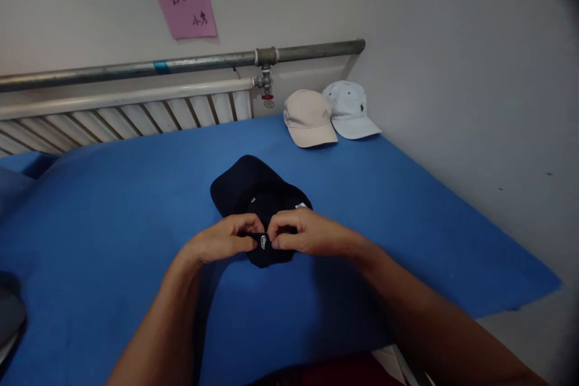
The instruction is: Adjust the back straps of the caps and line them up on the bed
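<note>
A dark navy baseball cap (pixel 246 184) lies upside down on the blue cover, its brim pointing away to the upper left and its inside partly showing. Both hands pinch the cap's back strap at the near side, on either side of a small metal buckle (pixel 263 242). My left hand (pixel 226 238) grips the strap left of the buckle between thumb and fingers. Right of it, my right hand (pixel 301 232) holds the strap in a similar pinch. A white label shows inside the cap, near the right hand.
A beige cap (pixel 307 117) and a light blue cap (pixel 350 108) stand side by side at the back right, by the wall. Behind the blue-covered surface (pixel 136 223) run a radiator (pixel 136 117) and a metal pipe (pixel 203 63). A dark object (pixel 9 313) sits at the left edge.
</note>
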A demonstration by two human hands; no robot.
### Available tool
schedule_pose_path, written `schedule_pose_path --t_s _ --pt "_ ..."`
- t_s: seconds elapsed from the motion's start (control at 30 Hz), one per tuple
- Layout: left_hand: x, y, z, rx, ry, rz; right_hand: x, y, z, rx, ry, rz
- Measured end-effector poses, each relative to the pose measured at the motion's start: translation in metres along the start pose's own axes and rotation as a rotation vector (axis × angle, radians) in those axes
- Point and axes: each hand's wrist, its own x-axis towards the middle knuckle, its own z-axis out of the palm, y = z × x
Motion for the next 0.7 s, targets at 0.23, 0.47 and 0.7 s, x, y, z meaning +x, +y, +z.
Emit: schedule_pose_path --t_s 0.23,0.47,0.7 --pt "0.001 -0.002 0.012 0.273 0.12 0.114 0.001 -0.006 0.009 -0.231 0.124 -0.226" --pt "0.005 -0.005 0.015 0.414 0.153 0.141 -0.002 -0.008 0.009 -0.43 0.236 -0.407" --pt "-0.001 0.0 0.008 0.213 0.28 0.132 -0.005 -0.006 0.004 -0.395 0.246 -0.389"
